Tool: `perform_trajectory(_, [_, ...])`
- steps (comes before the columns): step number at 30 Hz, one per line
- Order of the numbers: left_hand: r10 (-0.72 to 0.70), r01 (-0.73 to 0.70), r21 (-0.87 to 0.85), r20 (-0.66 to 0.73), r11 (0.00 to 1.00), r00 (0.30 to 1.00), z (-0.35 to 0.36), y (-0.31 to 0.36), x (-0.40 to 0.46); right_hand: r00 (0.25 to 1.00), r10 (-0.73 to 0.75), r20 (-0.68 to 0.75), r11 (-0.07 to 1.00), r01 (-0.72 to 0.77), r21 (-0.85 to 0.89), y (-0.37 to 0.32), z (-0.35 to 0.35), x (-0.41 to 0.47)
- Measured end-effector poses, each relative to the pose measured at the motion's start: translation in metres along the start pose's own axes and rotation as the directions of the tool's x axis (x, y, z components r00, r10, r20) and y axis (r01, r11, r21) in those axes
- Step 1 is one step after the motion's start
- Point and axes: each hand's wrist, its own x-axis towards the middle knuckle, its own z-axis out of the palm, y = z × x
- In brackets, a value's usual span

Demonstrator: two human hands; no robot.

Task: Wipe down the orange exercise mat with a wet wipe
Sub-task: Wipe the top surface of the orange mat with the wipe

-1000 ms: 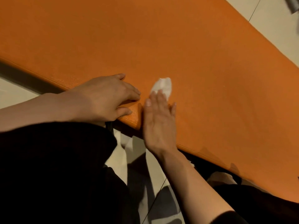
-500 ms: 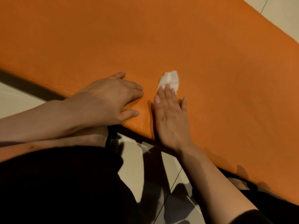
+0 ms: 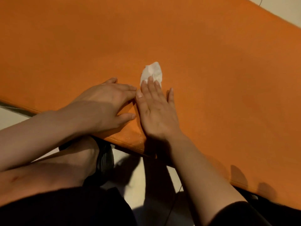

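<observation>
Head view: the orange mat (image 3: 162,38) lies on a pale tiled floor (image 3: 9,118), its long axis running from upper left to lower right of the picture, its near edge crossing in front of the person's knees. The wet wipe (image 3: 152,71) is a small crumpled white wad on the mat, near that edge; its longer side points away from the person, toward the far side of the mat. The right hand (image 3: 156,111) lies flat, fingers straight and together, with only the fingertips (image 3: 150,80) pressing the wipe's near end. The left hand (image 3: 104,101) rests spread and flat on the mat just beside the right, bracing; it holds nothing.

Risks, as judged: with so little of the wipe under the fingertips, a push forward may let it roll or slip free and leave bare fingers rubbing the mat. The wadded wipe covers a narrow strip, so streaks or missed bands are likely. If the left hand lifts, the mat may creep on the smooth tiles.
</observation>
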Motion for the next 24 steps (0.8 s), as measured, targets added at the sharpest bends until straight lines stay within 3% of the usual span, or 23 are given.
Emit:
perform_trajectory(2, [-0.022,0.022,-0.004,0.006,1.000,1.000,0.000,-0.003,0.006,1.000,0.010,-0.011,1.000,-0.010,0.000,0.010,-0.004,0.002])
perform_trajectory(6, [-0.007,0.006,0.034,0.023,0.999,1.000,-0.001,-0.009,0.015,0.949,0.282,-0.142,0.957,-0.289,-0.033,0.056,-0.021,0.008])
perform_trajectory(8, [-0.006,0.004,0.050,0.041,0.999,0.999,-0.002,-0.011,0.023,0.926,0.348,-0.145,0.933,-0.358,-0.046,0.063,-0.024,0.016])
perform_trajectory(15, [-0.046,0.036,0.073,0.132,0.997,0.990,-0.004,-0.008,0.055,1.000,0.009,-0.017,0.999,-0.010,-0.042,0.026,-0.013,0.030])
perform_trajectory(17, [-0.070,0.054,0.105,0.154,0.993,0.986,-0.006,-0.008,0.058,0.996,0.070,-0.063,0.992,-0.076,-0.103,0.047,-0.021,0.034])
perform_trajectory(21, [-0.106,0.089,0.099,0.183,0.991,0.977,-0.011,-0.004,0.060,0.916,0.356,-0.183,0.920,-0.378,-0.103,0.085,-0.037,0.042])
perform_trajectory(23, [-0.108,0.088,0.110,0.196,0.990,0.975,-0.012,-0.003,0.065,0.921,0.347,-0.174,0.926,-0.367,-0.093,0.076,-0.035,0.049])
perform_trajectory(24, [-0.109,0.085,0.123,0.205,0.989,0.973,-0.013,-0.002,0.068,0.949,0.275,-0.151,0.951,-0.292,-0.104,0.065,-0.033,0.052])
